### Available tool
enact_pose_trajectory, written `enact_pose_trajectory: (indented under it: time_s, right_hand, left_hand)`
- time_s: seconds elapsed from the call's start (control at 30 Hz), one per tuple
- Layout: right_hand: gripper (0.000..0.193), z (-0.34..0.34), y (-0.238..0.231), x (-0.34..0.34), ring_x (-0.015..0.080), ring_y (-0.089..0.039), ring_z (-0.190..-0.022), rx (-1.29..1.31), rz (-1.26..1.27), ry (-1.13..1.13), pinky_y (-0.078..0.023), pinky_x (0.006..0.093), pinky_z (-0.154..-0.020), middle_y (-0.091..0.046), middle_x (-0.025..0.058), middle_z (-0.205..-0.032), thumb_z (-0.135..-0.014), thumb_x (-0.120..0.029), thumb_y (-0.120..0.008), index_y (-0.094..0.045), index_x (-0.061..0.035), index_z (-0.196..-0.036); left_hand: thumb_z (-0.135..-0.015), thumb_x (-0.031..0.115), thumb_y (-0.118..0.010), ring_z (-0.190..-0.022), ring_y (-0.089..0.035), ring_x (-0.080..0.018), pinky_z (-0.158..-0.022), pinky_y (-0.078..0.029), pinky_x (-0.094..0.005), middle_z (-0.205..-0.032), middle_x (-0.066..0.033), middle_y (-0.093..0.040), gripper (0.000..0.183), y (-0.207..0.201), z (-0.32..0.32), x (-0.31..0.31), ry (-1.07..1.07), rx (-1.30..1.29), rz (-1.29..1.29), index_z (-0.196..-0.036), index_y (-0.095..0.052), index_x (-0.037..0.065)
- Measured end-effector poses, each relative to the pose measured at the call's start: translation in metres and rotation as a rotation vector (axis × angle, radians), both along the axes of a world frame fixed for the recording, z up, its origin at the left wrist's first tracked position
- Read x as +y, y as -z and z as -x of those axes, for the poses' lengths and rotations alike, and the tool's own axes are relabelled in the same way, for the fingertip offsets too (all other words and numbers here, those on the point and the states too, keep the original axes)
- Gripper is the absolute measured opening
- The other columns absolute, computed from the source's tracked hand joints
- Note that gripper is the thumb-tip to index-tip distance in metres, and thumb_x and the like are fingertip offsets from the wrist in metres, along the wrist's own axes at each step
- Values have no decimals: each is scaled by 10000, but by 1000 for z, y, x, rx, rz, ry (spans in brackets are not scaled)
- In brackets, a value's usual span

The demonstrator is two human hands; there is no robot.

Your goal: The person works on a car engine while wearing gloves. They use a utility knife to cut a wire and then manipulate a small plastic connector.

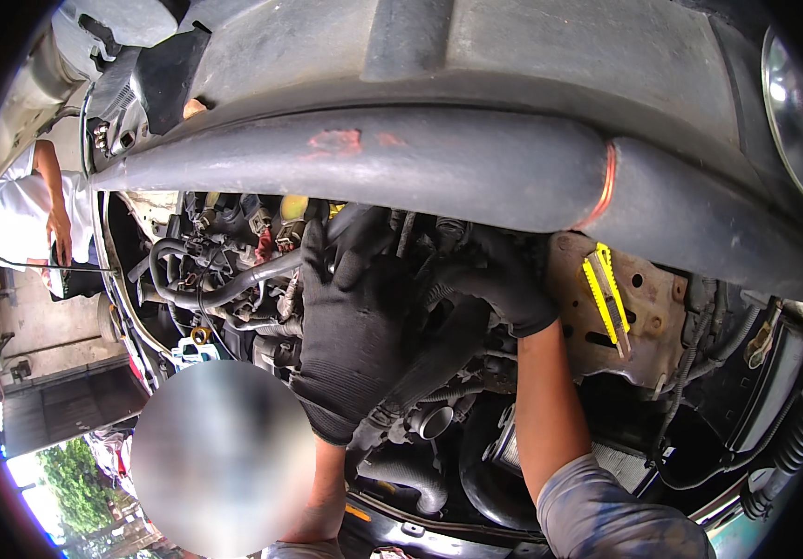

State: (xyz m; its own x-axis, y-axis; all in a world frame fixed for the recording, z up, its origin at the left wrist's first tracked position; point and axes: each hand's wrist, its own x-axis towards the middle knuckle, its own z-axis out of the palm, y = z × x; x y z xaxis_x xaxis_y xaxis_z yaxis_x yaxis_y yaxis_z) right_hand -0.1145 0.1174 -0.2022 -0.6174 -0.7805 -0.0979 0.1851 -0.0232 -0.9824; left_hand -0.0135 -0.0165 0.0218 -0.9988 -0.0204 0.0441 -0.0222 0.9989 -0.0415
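Note:
Both my hands wear black knit gloves and reach into an engine bay, under the edge of a large dark grey curved panel [476, 163]. My left hand [350, 321] is at a dark hose [257, 275], its fingers bent round the hose where it passes between them. To its right, my right hand [504, 284] reaches leftward among hoses and engine parts. Its fingertips are hidden in the dark parts, so what they touch cannot be made out. Below and between the hands lie a wide black tube [443, 354] and an open metal pipe mouth [434, 423].
A yellow utility knife [606, 296] rests on a rusty metal plate [648, 349] right of my right forearm. At the left edge, a person in a white shirt [36, 219] stands beside the vehicle. A blurred round patch [223, 456] covers the lower left.

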Motion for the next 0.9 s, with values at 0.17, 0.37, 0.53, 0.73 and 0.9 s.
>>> enact_pose_trajectory:
  time_s: [0.17,0.37,0.53,0.73,0.9]
  right_hand:
    - [867,2,-7,4,208,-546,-1301,46,39,-62,-484,374,-1069,-584,103,-1419,-796,-43,-849,-446,-11,-1563]
    - [1024,1,1,10,264,-432,-1483,51,99,-48,-398,419,-1207,-477,132,-1597,-722,-21,-891,-386,-13,-1613]
    - [832,2,-2,8,224,-558,-1334,-63,155,-46,-496,393,-1096,-596,106,-1428,-731,35,-874,-510,-7,-1478]
    - [496,6,-38,7,165,-682,-1097,-227,142,-42,-594,358,-921,-701,65,-1187,-782,68,-826,-656,-1,-1242]
    - [384,5,-41,1,170,-700,-1050,-147,129,40,-604,333,-894,-717,84,-1132,-813,38,-797,-688,12,-1181]
  left_hand:
    - [-842,389,-773,-1236,-554,-349,-1040,-394,-635,-1214,-116,-643,424,-1,0,7,-43,-51,44,-1197,-739,159]
    - [-832,396,-761,-1160,-601,-391,-978,-426,-615,-1179,-150,-667,446,1,11,14,-11,33,-26,-1200,-738,146]
    - [-852,382,-729,-1100,-639,-423,-962,-445,-611,-1169,-159,-697,421,2,22,14,0,-16,-27,-1198,-747,142]
    - [-871,440,-709,-1295,-535,-414,-1067,-377,-661,-1366,-174,-608,553,6,22,13,12,-49,51,-1340,-675,150]
    - [-859,512,-717,-1396,-459,-383,-1148,-298,-699,-1468,-171,-522,712,2,22,15,-38,-154,57,-1455,-599,140]
